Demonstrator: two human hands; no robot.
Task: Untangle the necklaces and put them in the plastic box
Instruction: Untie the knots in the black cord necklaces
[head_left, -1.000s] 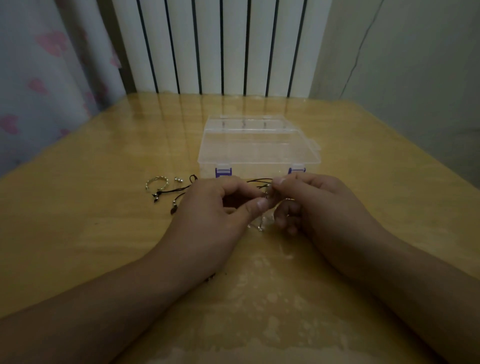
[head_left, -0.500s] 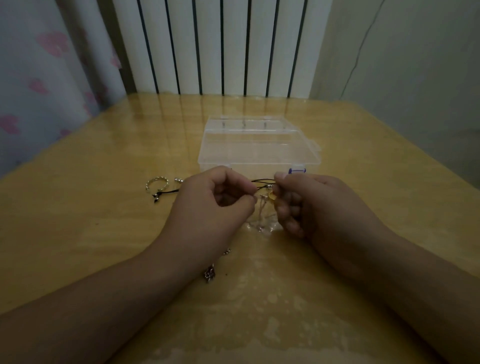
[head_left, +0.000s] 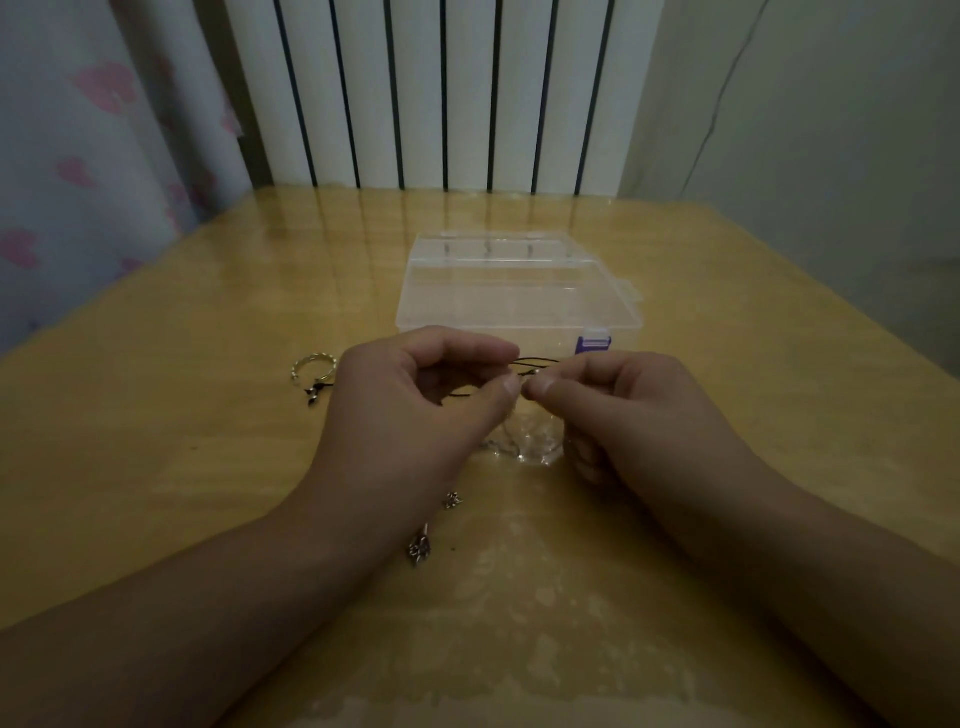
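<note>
Vs half a sec ago, we see the left hand (head_left: 410, 415) and right hand (head_left: 623, 415) drawn closer, thumb tips now almost touching where before a small gap sat btw them; the hands also sit a bit farther toward the box. Left hand pinches the black cord (head_left: 537, 362) btw thumb and forefinger, other fingers curled; right hand pinches the same tangle at a small bead, fingers curled under. The cord runs short btw the two pinch points, just near of the plastic box (head_left: 519, 306). Two small metal pendants (head_left: 421, 548) lie on the table (head_left: 156, 467) near the left wrist, more exposed than before. The box is clear, lid closed, one purple latch (head_left: 594, 344) showing on the near wall; the other latch is hidden behind the left hand. Nothing visible inside the box, though glare makes it hard to be sure. At far left of the hands lies a silver twisted ring (head_left: 311, 366) w/ a dark cord end beside it. A clear crinkled bit (head_left: 530, 441) sits under the hands, too blurred to identify. Most of the necklaces' length is hidden by the hands.
</note>
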